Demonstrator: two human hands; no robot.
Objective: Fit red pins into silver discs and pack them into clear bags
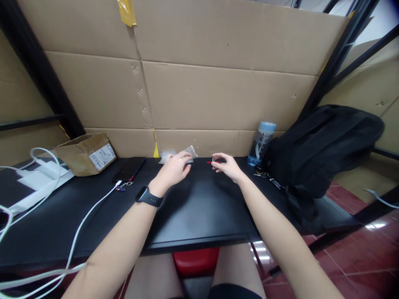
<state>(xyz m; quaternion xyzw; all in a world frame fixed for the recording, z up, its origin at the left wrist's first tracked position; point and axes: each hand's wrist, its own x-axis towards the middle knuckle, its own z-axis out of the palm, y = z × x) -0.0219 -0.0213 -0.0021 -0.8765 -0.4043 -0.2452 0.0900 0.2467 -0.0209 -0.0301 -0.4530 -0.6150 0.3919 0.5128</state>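
Observation:
My left hand, with a dark watch on its wrist, is over the back of the black table. Its fingers are loosely curved, with a gap between thumb and forefinger. A crinkled clear plastic bag lies behind those fingertips, and a bit of red shows by the thumb; I cannot make out what it is. Fingers and thumb of my right hand are closed around a small, thin red and silver piece. Its exact kind is too small to tell.
An open cardboard box, a dark phone and white cables are at left. A blue-capped water bottle, keys and a black backpack are at right. A cardboard wall stands behind the table.

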